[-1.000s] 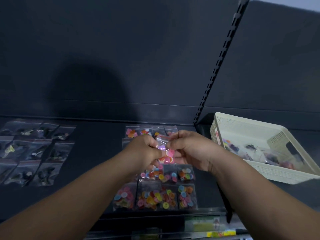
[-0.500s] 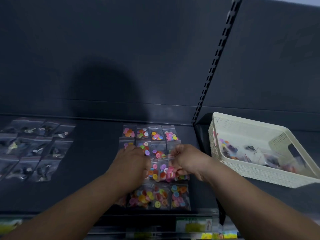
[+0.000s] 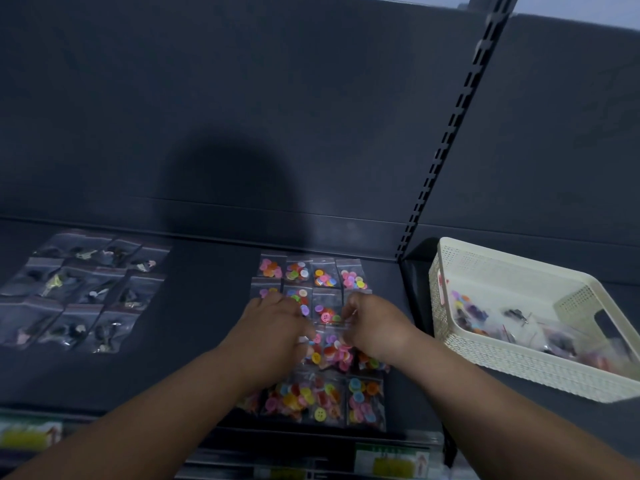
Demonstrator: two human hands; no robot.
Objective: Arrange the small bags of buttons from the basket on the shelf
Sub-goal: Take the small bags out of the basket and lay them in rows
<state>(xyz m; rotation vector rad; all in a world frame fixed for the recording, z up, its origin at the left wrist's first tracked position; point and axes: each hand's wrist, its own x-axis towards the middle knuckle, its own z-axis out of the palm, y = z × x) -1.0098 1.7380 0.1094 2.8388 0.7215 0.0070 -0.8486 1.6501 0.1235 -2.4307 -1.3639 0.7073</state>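
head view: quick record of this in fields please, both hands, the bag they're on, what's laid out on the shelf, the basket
left hand: holds the left edge of the bag of coloured buttons, low over the shelf
right hand: pinches the same bag's top right corner
coloured group: bags laid flat in rows, mid shelf, partly under the hands
dark group: bags of dark pieces in rows, far left
basket: white, right of the slotted upright, bags inside
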